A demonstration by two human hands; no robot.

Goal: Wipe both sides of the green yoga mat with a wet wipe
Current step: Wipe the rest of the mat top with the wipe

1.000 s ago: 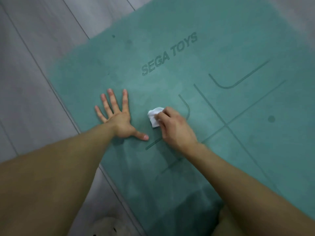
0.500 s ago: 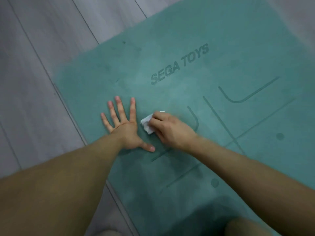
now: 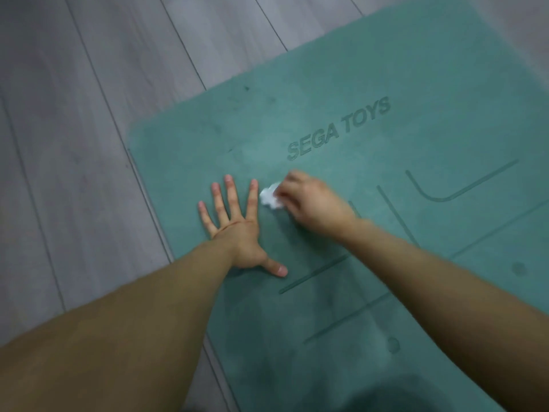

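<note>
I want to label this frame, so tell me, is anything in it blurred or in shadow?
Head view: the right hand and the wet wipe it grips are motion-blurred; the left hand, flat on the yoga mat, looks sharper; a dark shadow covers the mat's near end; soft light, no glare.

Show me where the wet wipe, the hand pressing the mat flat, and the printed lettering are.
wet wipe (image 3: 271,198), head view, on the crumpled white wad showing beside the fingers.
left hand (image 3: 237,233), head view, on the back of the hand.
lettering (image 3: 338,129), head view, on the middle of the printed words.
</note>
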